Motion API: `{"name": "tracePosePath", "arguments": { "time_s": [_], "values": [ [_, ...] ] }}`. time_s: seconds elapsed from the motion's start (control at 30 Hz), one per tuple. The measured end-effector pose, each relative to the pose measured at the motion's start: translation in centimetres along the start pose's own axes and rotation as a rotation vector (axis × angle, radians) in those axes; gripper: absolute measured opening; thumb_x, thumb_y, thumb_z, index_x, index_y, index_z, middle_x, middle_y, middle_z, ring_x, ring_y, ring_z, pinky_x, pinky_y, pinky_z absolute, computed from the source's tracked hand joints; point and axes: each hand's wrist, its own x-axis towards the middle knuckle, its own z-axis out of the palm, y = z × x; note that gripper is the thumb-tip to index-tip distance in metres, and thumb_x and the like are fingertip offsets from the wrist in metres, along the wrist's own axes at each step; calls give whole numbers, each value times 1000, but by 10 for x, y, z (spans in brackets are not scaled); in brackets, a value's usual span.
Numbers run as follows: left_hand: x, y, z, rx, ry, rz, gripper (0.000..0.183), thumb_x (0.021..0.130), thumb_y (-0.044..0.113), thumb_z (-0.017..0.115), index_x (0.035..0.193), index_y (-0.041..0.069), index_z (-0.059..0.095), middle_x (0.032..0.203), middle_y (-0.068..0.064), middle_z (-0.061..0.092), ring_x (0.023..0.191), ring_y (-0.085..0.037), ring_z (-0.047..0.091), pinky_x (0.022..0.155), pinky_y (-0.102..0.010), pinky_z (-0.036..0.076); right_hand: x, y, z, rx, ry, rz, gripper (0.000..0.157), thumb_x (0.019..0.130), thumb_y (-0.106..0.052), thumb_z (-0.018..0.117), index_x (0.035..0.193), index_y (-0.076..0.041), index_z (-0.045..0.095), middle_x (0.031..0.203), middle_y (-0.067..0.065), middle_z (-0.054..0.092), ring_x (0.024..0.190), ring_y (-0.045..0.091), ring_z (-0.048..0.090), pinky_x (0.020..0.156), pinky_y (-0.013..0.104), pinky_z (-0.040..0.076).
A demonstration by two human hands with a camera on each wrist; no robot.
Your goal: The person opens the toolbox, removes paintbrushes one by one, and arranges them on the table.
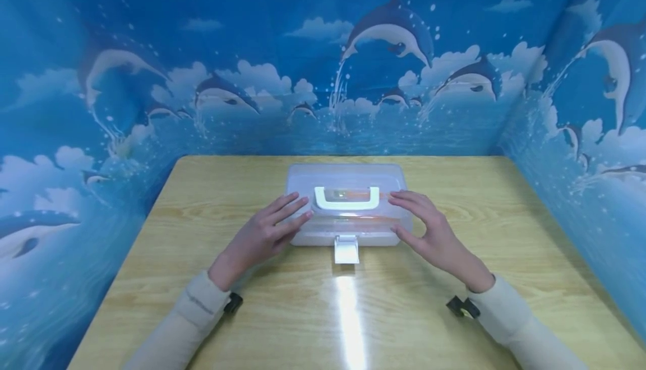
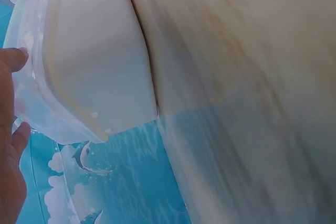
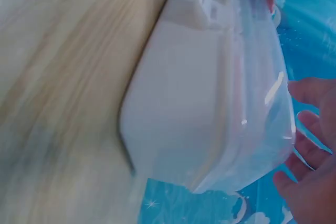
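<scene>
A person's left hand (image 1: 264, 227), fingers straight and slightly apart, lies over the left side of a translucent box (image 1: 343, 174) near the far edge of the worktop (image 1: 227, 185) before us. A white handle (image 1: 348, 205) tops the lid; a white latch (image 1: 346, 250) juts out front. The right hand (image 1: 436, 235) curves at the box's right side, thumb and fingers apart.

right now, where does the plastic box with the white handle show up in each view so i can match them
Head: the plastic box sits just below and right of centre.
Left wrist: the plastic box is at upper left, running to the top edge.
Right wrist: the plastic box takes up the middle, slightly right.
Shared landmark: the wood-grain tabletop, seen in all three.
</scene>
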Motion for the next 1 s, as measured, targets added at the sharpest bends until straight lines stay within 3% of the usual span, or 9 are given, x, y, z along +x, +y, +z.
{"name": "tracePosePath", "arguments": {
  "time_s": [0.23, 0.47, 0.57, 0.7, 0.83, 0.9, 1.0],
  "values": [
    [-1, 1, -1, -5, 2, -9, 61, 84, 7, 81, 141, 10, 61, 150, -14, 54, 141, -36, 48, 115, -49, 44, -4, 12, -1, -89, -3, 47, 68, 80, 4, 82, 143, -4, 57, 151, 18, 52, 142, 43, 43, 125, 25, 27],
    [-2, 1, -2, -12, -2, -21, 64, 83, 6, 82, 143, 10, 59, 151, -15, 54, 142, -36, 46, 116, -51, 43, -7, 18, 3, -61, -11, 60, 75, 79, 3, 83, 147, -5, 52, 158, 19, 43, 146, 44, 37, 123, 19, 22],
    [-3, 2, -2, -20, -10, -28, 64, 84, 6, 81, 144, 10, 58, 152, -15, 52, 143, -36, 45, 115, -49, 44, -8, 19, 7, -42, 5, 58, 77, 78, 4, 84, 147, -4, 52, 159, 19, 41, 147, 45, 36, 119, 16, 28],
    [-3, 3, -2, -36, -13, -41, 65, 83, 4, 81, 144, 10, 58, 153, -15, 51, 144, -37, 44, 114, -47, 46, -10, 20, 10, -4, 14, 92, 76, 79, 3, 84, 147, -4, 52, 161, 17, 38, 149, 43, 33, 112, 33, 42],
    [-2, 4, -2, -59, -15, -56, 64, 84, 3, 81, 143, 9, 59, 153, -16, 51, 144, -37, 43, 114, -47, 46, -12, 20, 11, 29, 15, 134, 74, 81, 2, 83, 147, -5, 52, 162, 14, 37, 150, 41, 30, 105, 55, 47],
    [-2, 5, -2, -67, -20, -59, 63, 84, 2, 80, 143, 9, 58, 153, -16, 51, 144, -37, 43, 114, -47, 46, -13, 21, 12, 46, 29, 140, 74, 80, 4, 82, 147, -4, 52, 162, 15, 38, 150, 41, 31, 106, 48, 48],
    [0, 5, -2, -75, -32, -63, 62, 86, 2, 79, 144, 9, 58, 154, -15, 50, 145, -36, 42, 114, -46, 46, -14, 21, 13, 79, 64, 140, 77, 79, 10, 81, 148, -1, 49, 161, 17, 39, 149, 36, 33, 110, 28, 44]
  ]
}}
